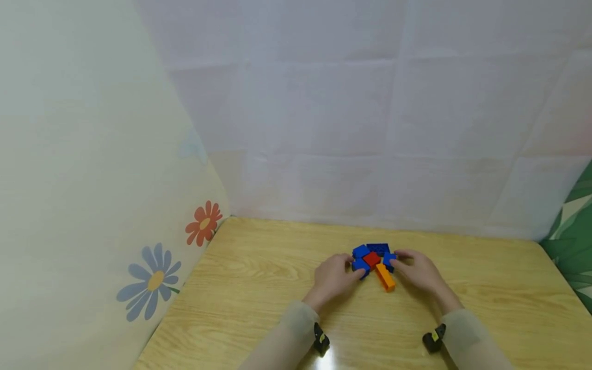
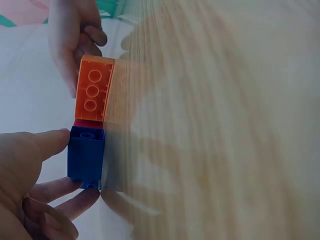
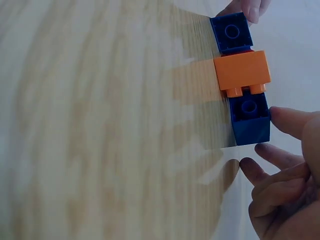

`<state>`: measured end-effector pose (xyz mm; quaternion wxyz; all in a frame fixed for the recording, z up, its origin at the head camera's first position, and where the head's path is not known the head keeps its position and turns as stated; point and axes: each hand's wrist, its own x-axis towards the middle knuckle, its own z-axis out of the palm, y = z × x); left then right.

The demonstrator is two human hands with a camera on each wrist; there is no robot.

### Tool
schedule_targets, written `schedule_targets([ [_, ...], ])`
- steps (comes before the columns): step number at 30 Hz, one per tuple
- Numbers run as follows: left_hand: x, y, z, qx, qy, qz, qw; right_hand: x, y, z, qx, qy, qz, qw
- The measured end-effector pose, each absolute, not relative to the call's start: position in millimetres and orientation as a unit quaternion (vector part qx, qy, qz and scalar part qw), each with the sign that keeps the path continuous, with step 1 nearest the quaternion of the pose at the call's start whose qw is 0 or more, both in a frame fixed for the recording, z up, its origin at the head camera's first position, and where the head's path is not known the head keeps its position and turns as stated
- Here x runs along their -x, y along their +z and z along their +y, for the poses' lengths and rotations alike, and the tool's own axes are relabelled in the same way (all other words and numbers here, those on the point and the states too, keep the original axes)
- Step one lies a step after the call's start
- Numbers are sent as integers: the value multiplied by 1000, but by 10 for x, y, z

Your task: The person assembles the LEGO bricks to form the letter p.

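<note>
**Left blue brick (image 1: 359, 267) and right blue brick (image 1: 390, 260) pinched, on opposite sides of red brick (image 1: 372, 259)**

Hands: The left blue brick is gripped between the thumb and fingertips of the left hand (image 1: 334, 277); in the left wrist view the thumb is seen on one side, the fingers on the other. The right blue brick is pinched likewise by the right hand (image 1: 420, 271), with the thumb laid against its edge and fingertips at the opposite corner.

Arrangement: All bricks are grouped on the wood-grain table (image 1: 259, 277), toward its far edge. The red brick is placed centrally. An upper-left blue brick (image 1: 361, 251) is set just beyond the left one, beside the red. A dark blue brick (image 1: 378, 249) is located at the far side. An orange brick (image 1: 385, 278) is positioned on the near side, between the hands; it is laid on its side, its hollow underside exposed to the left wrist camera and its studs turned toward the right blue brick.

Surroundings: A black device (image 1: 321, 339) is worn at the left wrist, another at the right. Beyond the table a pale creased cloth (image 1: 319, 113) is hung; to the left, a blue flower (image 1: 155, 281) and a red flower (image 1: 204, 223) are printed on a pale panel (image 1: 83, 154).
</note>
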<state>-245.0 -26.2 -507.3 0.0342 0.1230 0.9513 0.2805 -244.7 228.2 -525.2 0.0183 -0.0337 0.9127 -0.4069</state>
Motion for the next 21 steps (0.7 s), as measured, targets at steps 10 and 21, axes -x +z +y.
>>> schedule_targets([
  [10,2433,-5083,-241,-117,290,949,29,2459,-5259,2275,37,-423,905,20],
  [21,2419,-5121,-241,-125,318,940,18,2432,-5274,2275,28,-452,891,28],
])
